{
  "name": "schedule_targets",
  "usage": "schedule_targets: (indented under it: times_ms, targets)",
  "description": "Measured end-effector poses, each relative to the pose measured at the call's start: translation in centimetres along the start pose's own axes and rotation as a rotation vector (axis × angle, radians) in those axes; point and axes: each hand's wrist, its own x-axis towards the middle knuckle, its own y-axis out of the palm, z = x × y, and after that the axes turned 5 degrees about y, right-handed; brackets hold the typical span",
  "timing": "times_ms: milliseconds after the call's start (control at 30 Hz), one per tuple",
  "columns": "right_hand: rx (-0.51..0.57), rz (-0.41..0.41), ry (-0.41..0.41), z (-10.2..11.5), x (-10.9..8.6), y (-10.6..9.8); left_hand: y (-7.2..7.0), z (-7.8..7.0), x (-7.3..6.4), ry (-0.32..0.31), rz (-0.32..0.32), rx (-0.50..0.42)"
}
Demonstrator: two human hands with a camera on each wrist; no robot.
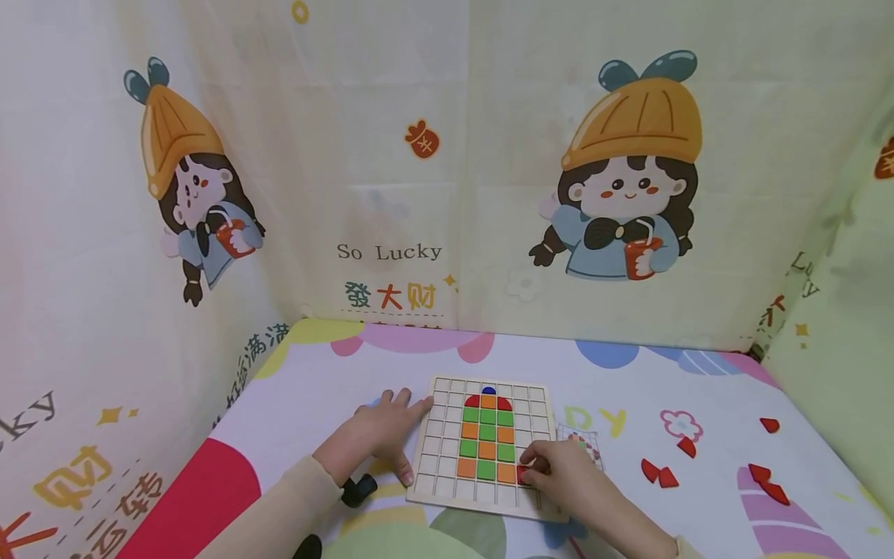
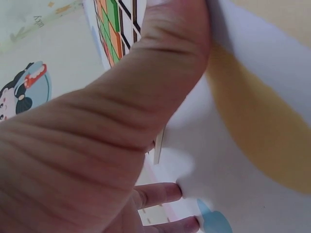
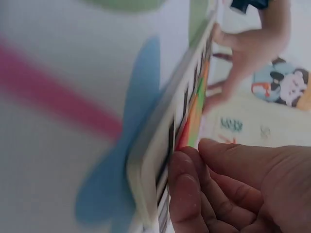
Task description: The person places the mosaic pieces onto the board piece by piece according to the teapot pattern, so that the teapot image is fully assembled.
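From sleeve (image 1: 279, 505), spreads left hand (image 1: 380, 429) against left edge of board (image 1: 447, 447); with right hand (image 1: 566, 470), pinches red piece (image 1: 522, 475) beside orange tile (image 1: 506, 472). Has green tiles (image 1: 488, 416), blue piece (image 1: 489, 390) in cells (image 1: 536, 421).

Green and orange tiles (image 1: 486, 449) pattern the pale gridded board (image 1: 446, 468).

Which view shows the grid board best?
The head view, where nearly all of the grid board shows from above. The left wrist view shows only parts beyond the left hand; the right wrist view shows it nearly edge-on.
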Motion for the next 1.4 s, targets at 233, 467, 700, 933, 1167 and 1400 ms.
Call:
schedule_targets:
  times_ms: [233, 467, 700, 933, 1167, 1400]
  targets:
    - [-0.225, -0.189, 0.042, -4.5, -0.6, -2.7, -0.1, 0.0, 0.2, -0.001, 0.004, -0.001]
    - [-0.424, -0.153, 0.158, -10.3, -2.2, -5.6, 0.0, 0.1, 0.1, -0.007, 0.008, -0.007]
    - [-0.297, -0.037, 0.233, -11.9, -2.5, -7.0, -0.1, 0.0, 0.0, 0.006, 0.003, -0.018]
    - [-0.253, 0.005, 0.235, -12.2, -2.6, -7.4, 0.0, 0.1, 0.2, 0.000, 0.005, -0.004]
    - [-0.169, 0.010, 0.240, -11.4, -2.6, -7.1, 0.2, 0.2, 0.3, 0.015, -0.001, 0.007]
    - [0.133, 0.015, 0.191, -8.8, -2.4, -7.2, 0.2, 0.2, 0.4, 0.005, 0.007, 0.001]
